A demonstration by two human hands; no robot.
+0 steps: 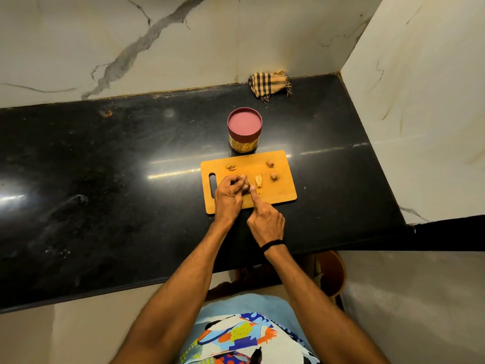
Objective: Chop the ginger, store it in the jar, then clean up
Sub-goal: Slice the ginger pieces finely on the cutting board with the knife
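An orange wooden cutting board (279, 191) lies on the black counter. On it are a peeled ginger piece (258, 180), two unpeeled knobs (269, 163) (274, 176) and a small heap of scraps (231, 167). My left hand (228, 197) curls its fingers over a small ginger piece at the board's left half; that piece is mostly hidden. My right hand (266, 222) grips a knife (247, 181), index finger stretched along the blade's back, and only a thin edge of blade shows beside my left fingertips. The jar (244, 144), with its maroon lid (244, 122) on, stands just behind the board.
A checked cloth (270, 84) lies bunched in the back corner against the marble wall. The black counter (105, 179) stretches far to the left and ends at a wall on the right. A brown bin (332, 274) sits on the floor below the counter's front edge.
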